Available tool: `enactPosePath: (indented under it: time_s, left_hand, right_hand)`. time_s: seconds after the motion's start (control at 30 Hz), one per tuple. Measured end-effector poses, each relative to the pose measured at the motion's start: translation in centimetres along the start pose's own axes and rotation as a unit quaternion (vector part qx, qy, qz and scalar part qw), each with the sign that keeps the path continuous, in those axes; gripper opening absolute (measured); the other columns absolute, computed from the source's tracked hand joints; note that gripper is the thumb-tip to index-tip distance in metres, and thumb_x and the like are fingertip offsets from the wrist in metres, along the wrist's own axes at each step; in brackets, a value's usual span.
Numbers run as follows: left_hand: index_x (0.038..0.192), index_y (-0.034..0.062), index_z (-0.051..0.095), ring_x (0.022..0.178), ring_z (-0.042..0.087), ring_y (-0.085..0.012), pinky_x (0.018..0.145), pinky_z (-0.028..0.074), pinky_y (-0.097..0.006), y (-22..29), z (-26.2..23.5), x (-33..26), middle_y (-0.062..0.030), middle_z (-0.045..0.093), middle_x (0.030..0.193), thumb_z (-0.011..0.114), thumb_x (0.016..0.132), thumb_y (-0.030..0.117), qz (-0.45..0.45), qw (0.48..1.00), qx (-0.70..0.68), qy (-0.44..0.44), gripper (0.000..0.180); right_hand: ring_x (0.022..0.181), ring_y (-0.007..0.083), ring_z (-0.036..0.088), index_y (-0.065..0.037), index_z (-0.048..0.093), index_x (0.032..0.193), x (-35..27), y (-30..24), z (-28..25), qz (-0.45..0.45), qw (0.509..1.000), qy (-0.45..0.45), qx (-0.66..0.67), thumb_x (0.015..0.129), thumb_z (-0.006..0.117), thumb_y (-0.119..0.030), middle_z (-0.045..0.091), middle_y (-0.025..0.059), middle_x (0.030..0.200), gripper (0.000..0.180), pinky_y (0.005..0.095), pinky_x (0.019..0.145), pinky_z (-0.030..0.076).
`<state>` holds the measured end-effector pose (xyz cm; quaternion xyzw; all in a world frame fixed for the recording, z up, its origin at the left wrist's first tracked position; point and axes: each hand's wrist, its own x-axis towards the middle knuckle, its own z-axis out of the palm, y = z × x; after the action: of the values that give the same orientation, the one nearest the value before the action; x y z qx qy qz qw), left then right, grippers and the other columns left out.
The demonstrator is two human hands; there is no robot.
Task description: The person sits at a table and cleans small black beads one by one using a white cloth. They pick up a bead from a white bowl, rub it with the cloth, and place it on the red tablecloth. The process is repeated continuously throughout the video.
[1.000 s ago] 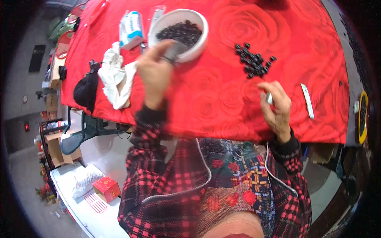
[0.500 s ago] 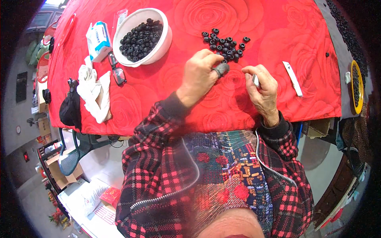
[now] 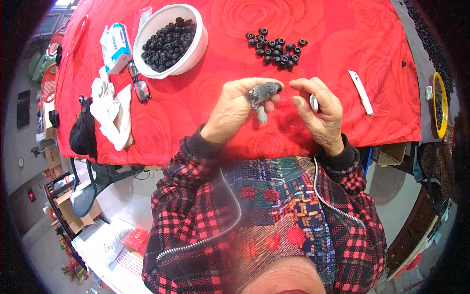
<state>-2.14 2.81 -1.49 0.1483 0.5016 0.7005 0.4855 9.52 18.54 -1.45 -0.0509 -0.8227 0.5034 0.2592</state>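
Observation:
My left hand (image 3: pixel 230 110) is raised over the red tablecloth, its fingers pinched together. A grey, fuzzy finger wrap (image 3: pixel 262 95) covers one finger. At its tip a small black piece, like the round parts on the table, is pinched and mostly hidden. Close by on the right, my right hand (image 3: pixel 323 110) curls its fingers around a small silvery tool (image 3: pixel 314 103); only its rounded end shows, so I cannot make out its kind. Just beyond both hands lies a loose pile of small black round parts (image 3: pixel 276 51), each with a hole or rim on top.
A white bowl (image 3: pixel 199 51) full of similar black parts stands at the far left. Beside it are a tissue pack (image 3: pixel 116 48), eyeglasses (image 3: pixel 141 90), white cloth (image 3: pixel 113 112) and a black cap-like item (image 3: pixel 83 132). A white strip-shaped object (image 3: pixel 361 93) and yellow-rimmed tray (image 3: pixel 445 130) are on the right.
My left hand has drawn back from the pile's near edge and turned over, bringing the wrapped finger into view with a small black piece at its tip. My right hand stays nearly in place.

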Motion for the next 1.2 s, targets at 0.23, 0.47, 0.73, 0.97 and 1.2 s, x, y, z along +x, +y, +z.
enactPosePath:
  time_s: [0.23, 0.47, 0.73, 0.97, 1.2]
  left_hand:
    - [0.098, -0.0037, 0.061, 0.063, 0.055, -0.0102, 0.051, 0.045, -0.023, 0.1, 1.0, -3.3, -0.0047, 0.059, 0.075, 0.052, 0.092, 0.013, -0.017, 0.991, -0.122, -0.056, 0.02]
    - [0.101, 0.0011, 0.061, 0.062, 0.055, -0.01, 0.048, 0.044, -0.023, 1.6, 0.9, -4.7, -0.0063, 0.062, 0.081, 0.061, 0.087, 0.017, -0.095, 0.985, -0.121, -0.074, 0.021]
    - [0.093, 0.0005, 0.06, 0.058, 0.052, -0.0056, 0.047, 0.041, -0.02, 1.8, 1.4, -5.1, 0.0003, 0.056, 0.074, 0.056, 0.089, 0.01, -0.121, 0.976, -0.152, -0.101, 0.011]
    - [0.099, 0.0015, 0.058, 0.058, 0.048, -0.0028, 0.045, 0.039, -0.018, 0.9, 0.7, -4.8, 0.0016, 0.055, 0.074, 0.062, 0.084, 0.013, -0.115, 0.983, -0.082, -0.115, 0.02]
    - [0.109, -0.0035, 0.057, 0.059, 0.054, -0.0087, 0.045, 0.046, -0.022, 0.9, 1.8, -4.8, -0.0042, 0.059, 0.078, 0.06, 0.087, 0.016, -0.052, 0.995, -0.087, -0.024, 0.03]
  right_hand:
    - [0.069, 0.0191, 0.058, -0.003, 0.064, 0.098, 0.3, -1.2, 1.2, -0.073, 0.993, -0.054, 0.07, 0.069, 0.072, -0.002, 0.057, 0.0079, 0.078, 0.03, 0.0285, 0.059, 0.046]
    - [0.063, 0.0202, 0.058, -0.001, 0.065, 0.099, 0.3, -3.8, 0.9, -0.168, 0.984, -0.056, 0.015, 0.067, 0.074, -0.002, 0.056, 0.0095, 0.076, 0.034, 0.0297, 0.052, 0.046]
    - [0.061, 0.0216, 0.058, 0.0, 0.063, 0.094, 0.7, -4.3, 0.6, -0.184, 0.979, -0.087, 0.013, 0.064, 0.076, -0.006, 0.056, 0.0095, 0.073, 0.034, 0.0306, 0.051, 0.046]
    - [0.057, 0.0211, 0.056, 0.001, 0.063, 0.092, 1.0, -3.8, 0.9, -0.203, 0.975, -0.085, 0.017, 0.061, 0.077, -0.007, 0.055, 0.009, 0.069, 0.035, 0.031, 0.047, 0.044]
    - [0.055, 0.0207, 0.054, 0.003, 0.063, 0.095, 0.6, -4.0, 0.5, -0.266, 0.959, -0.028, -0.092, 0.063, 0.076, -0.01, 0.054, 0.0089, 0.067, 0.037, 0.0305, 0.046, 0.042]
